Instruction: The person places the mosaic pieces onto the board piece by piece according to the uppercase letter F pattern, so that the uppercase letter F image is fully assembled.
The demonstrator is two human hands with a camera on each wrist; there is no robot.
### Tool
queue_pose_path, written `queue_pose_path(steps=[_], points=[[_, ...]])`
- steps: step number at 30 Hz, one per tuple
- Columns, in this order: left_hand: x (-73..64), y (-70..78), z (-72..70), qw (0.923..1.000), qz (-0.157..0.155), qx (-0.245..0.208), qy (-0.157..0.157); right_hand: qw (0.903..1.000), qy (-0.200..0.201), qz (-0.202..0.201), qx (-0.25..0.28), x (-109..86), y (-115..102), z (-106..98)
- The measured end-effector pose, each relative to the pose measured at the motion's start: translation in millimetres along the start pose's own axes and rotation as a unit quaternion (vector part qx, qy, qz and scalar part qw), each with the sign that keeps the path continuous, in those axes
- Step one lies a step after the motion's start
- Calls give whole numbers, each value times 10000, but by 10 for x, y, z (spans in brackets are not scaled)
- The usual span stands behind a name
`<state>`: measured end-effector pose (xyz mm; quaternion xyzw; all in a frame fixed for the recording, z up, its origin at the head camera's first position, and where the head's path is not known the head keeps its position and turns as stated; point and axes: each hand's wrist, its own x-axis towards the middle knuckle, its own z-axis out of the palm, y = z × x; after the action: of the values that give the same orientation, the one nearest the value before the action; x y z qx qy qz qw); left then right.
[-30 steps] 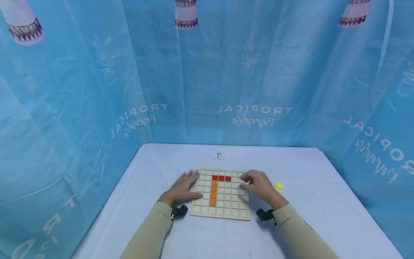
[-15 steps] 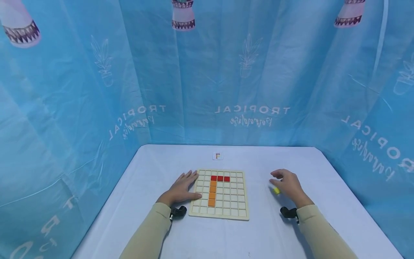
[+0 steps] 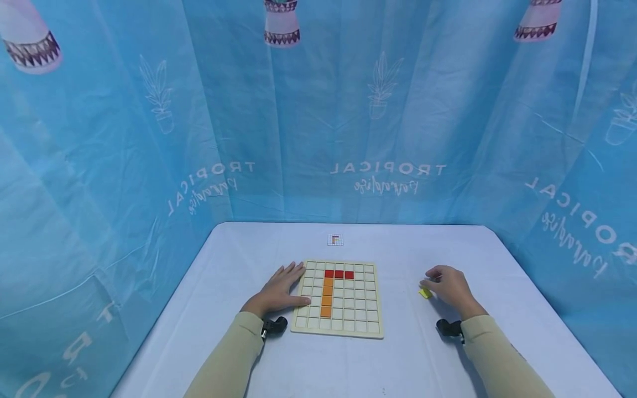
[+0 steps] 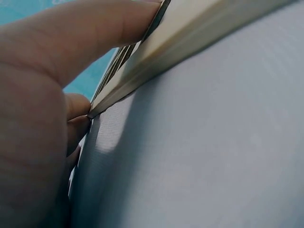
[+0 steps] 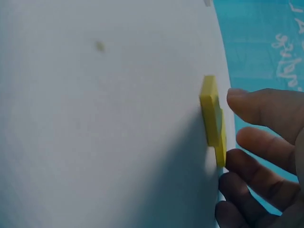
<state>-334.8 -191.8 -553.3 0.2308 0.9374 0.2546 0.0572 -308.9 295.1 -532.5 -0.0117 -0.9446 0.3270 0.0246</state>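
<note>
A pale wooden grid board (image 3: pixel 358 304) lies on the table, with a row of red tiles (image 3: pixel 339 275) joined to a column of orange tiles (image 3: pixel 326 298). At its left edge rests my left hand (image 3: pixel 278 290), fingers spread and thumb over the border. In the left wrist view that thumb (image 4: pixel 109 23) lies on the board's rim. My right hand (image 3: pixel 450 287) is right at the yellow tiles (image 3: pixel 424 293), to the right of the board. The right wrist view shows two yellow tiles (image 5: pixel 209 118) overlapping, the thumb (image 5: pixel 251 104) and loosely bent fingers beside them, not gripping.
A small printed card (image 3: pixel 335 240) with a coloured grid pattern lies behind the board. The white-covered table (image 3: pixel 398 359) is bordered by blue curtains (image 3: pixel 318 110) at the back and sides. A dark wrist device (image 3: pixel 450 328) sits on the right wrist, another (image 3: pixel 275 326) on the left.
My right hand has moved right from over the board to the yellow tiles, then lowered slightly beside them. The left hand has stayed on the board's left edge.
</note>
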Motion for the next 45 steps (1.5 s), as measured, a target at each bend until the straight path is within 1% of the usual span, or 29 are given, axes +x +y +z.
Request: queue_pose_path(steps=[2,6,13,20,26,30,36,40,45], points=[[1,-3,1,10000,19,20,2,10000,17,45,-70,6,-18,22],[2,-5,3,10000,38,26,15,9998,-4,-11,-182,15,-44,63],[-1,-2,6,10000,30,-7,15,9999,9,-57,-100,4,-89,72],[0,-20,4,10000,29,70,-8,9997,-22,-85,-215,20,-85,86],[6,-6,-10,9999,-4,147,-32,9994,-39,-205,-276,42,-74,89],[3,18,-9,9999,-32,141,-31,9995,-97,-201,-241,57,-99,101],[-9,22,-10,9999,-50,113,-23,9993,-75,-323,-169,79,-245,195],[-3,2,-10,9998,-61,170,-17,9990,-81,-397,-175,80,-404,325],[-4,-1,2,9999,-80,93,-5,9984,-170,-518,-150,55,-604,485]])
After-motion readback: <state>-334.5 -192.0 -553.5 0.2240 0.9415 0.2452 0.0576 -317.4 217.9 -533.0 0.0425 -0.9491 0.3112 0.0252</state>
